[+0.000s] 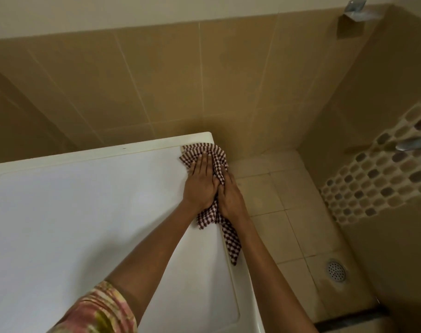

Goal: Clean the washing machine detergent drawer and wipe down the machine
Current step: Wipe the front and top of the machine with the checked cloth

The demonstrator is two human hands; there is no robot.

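The checked cloth (pixel 199 152) lies bunched on the far right corner of the white washing machine top (pixel 72 212), one tail trailing over the right edge. The left grip (pixel 202 181) is spread flat, pressing straight fingers on the cloth. The right grip (pixel 231 198) rests just beside it at the edge. Cloth covers its fingertips, so its hold cannot be told. Beige wall tiles (pixel 156 80) stand close behind. Right of the machine lie floor tiles (pixel 276 188), a round drain (pixel 336 271) and a mosaic band (pixel 377 183).
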